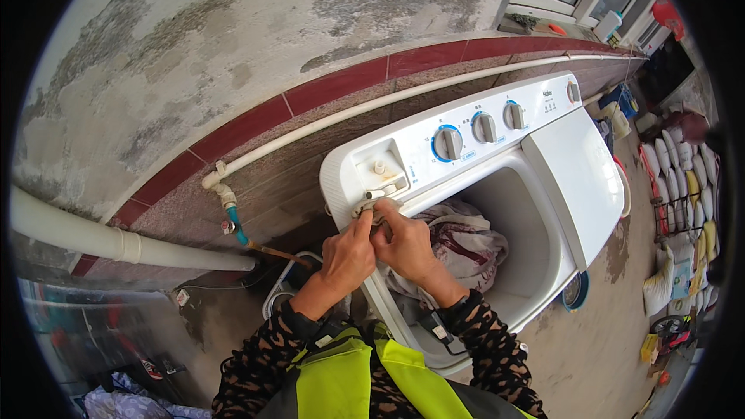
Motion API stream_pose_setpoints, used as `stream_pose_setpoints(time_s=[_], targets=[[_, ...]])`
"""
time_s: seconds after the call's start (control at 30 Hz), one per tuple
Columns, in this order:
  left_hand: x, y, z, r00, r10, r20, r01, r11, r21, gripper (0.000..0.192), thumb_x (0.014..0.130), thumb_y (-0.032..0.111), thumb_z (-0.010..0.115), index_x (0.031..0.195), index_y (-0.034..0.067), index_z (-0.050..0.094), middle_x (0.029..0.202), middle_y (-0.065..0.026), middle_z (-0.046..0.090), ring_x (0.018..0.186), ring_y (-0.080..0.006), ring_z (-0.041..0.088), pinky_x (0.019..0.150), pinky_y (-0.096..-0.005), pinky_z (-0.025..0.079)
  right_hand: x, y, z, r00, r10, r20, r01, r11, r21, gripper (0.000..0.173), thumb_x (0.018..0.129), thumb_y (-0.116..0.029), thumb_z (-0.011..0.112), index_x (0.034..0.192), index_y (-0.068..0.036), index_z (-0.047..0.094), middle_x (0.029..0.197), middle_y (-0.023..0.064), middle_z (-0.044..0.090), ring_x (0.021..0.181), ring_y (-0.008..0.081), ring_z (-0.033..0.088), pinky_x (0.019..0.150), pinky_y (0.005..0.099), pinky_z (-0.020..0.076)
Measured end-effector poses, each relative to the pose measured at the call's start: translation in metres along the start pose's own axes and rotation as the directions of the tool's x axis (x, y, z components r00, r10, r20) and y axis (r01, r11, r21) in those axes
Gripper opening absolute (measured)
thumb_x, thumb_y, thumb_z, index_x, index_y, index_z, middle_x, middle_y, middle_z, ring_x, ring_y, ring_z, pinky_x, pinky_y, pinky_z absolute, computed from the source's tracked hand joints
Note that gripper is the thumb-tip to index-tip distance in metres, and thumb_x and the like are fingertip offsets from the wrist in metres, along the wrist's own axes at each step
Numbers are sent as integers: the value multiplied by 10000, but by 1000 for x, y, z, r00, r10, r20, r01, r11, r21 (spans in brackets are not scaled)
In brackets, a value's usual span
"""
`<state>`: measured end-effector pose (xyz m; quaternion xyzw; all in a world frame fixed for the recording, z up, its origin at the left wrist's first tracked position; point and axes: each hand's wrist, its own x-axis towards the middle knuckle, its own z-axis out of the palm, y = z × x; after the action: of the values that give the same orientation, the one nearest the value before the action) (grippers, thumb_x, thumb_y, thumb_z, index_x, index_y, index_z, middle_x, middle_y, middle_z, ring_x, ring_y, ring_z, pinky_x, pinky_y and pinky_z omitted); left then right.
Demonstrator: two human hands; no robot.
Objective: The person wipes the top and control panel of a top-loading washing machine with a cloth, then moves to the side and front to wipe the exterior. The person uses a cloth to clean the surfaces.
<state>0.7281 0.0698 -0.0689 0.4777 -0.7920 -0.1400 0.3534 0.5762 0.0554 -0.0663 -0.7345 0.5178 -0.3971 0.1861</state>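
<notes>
At the left corner of a white Haier twin-tub washing machine [361,164], my left hand [348,253] and my right hand [410,249] are close together. Their fingers pinch a crumpled beige piece [364,205], apparently a rag, mostly covered by the fingers. Just beyond it is the recessed water inlet [379,167] with a short white spout [381,191]. Beneath my right wrist, the uncovered wash tub [527,233] holds a bunched pale fabric with dark red patterning [474,238].
Grey control knobs [449,144] line the machine's back panel. A white pipe [326,122] along the wall ends at a tap with a blue-green fitting [233,218] and a brownish hose [273,250]. A blue basin [575,291] stands on the floor at right, with stacked sacks [678,169] beyond.
</notes>
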Motion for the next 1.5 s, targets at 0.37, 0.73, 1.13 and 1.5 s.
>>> stream_pose_setpoints(time_s=[0.37,0.73,1.13,1.5], targets=[[29,6,26,968,226,112,-248,936,250,465,811,26,618,1265,-48,548,921,-143,598,753,-293,668,638,-375,551,-4,60,-34,965,-239,-108,199,935,-293,419,756,13,692,1164,-79,663,707,77,569,564,280,603,506,377,490],[36,36,21,975,133,178,-113,986,-119,645,834,46,666,1435,4,436,933,-140,602,748,-347,653,614,-414,536,9,59,-81,843,310,-440,-81,882,465,158,982,-64,599,1102,-7,684,885,-43,598,747,34,506,621,192,422],[6,19,35,927,19,375,73,971,-230,417,846,87,674,1245,24,568,992,-173,606,836,-428,629,701,-492,521,23,179,-53,686,358,-633,-470,882,-11,562,839,-88,673,1368,-4,502,1102,203,490,928,330,539,832,417,471],[35,39,56,880,152,449,-27,962,-273,328,849,81,673,1166,17,619,933,-177,635,797,-410,644,681,-476,524,40,223,-122,652,403,-642,-538,843,-17,414,844,-78,666,1244,13,610,1058,225,585,981,409,583,892,467,474]])
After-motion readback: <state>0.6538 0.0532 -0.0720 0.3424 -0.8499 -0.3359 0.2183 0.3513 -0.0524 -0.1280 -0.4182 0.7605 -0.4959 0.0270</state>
